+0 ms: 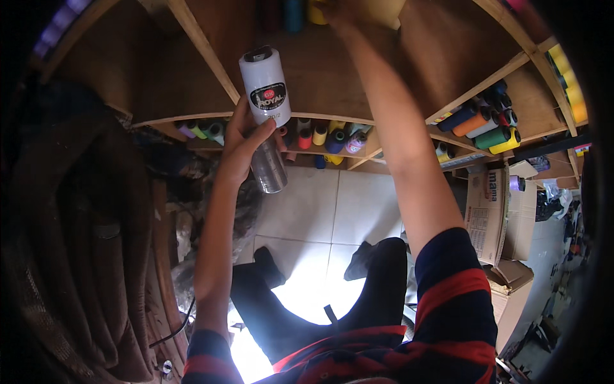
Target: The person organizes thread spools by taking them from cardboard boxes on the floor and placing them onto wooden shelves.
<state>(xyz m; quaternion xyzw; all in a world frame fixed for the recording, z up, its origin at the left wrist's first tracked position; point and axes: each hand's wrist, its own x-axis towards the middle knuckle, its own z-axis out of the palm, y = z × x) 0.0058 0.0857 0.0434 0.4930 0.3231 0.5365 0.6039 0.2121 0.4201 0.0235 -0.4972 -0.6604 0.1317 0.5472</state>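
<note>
My left hand (242, 142) is wrapped round two thread spools, one above the other. The upper is a white thread spool (263, 75) with a dark label and a dark top end. Below it, a shiny grey spool (269, 168) sticks out beneath my fingers. Up in the shelf compartment, my right hand (334, 10) reaches in beside a yellow thread spool (316, 13). Its fingers are dark and cut off by the upper edge, so their grip does not show. A teal spool (294, 16) stands left of the yellow one.
Wooden shelving (320, 115) spans the far side. Lower compartments hold several coloured spools, among them an orange spool (471, 124). Cardboard boxes (486, 211) stand on the right. Brown cloth (77, 243) hangs on the left. Pale floor tiles (300, 205) lie below.
</note>
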